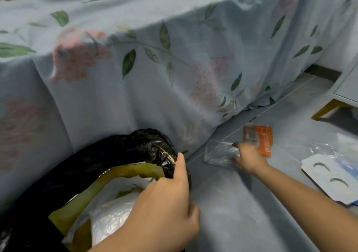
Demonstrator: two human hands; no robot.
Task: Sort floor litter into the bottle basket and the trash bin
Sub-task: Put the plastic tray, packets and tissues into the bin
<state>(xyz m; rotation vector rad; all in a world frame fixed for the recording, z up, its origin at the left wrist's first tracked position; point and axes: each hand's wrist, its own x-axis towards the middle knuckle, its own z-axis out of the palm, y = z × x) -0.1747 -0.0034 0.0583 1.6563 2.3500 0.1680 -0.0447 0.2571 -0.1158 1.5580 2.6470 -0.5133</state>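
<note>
Bedsheet (155,57) with leaves and pink flowers hangs to the grey floor (242,203). Trash bin (108,154), black-bagged, sits against it at lower left; left hand (166,199) holds its rim, thumb up. Right hand (249,159) further right pinches a clear plastic wrapper (219,152) and an orange packet (264,141), packet's long side pointing away, roughly upright. White card (327,178) lies flat at right.

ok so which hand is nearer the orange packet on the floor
Right. The right hand is at the orange packet, fingers touching it and a clear plastic wrapper. The left hand is well away, at the rim of the black-bagged trash bin.
</note>
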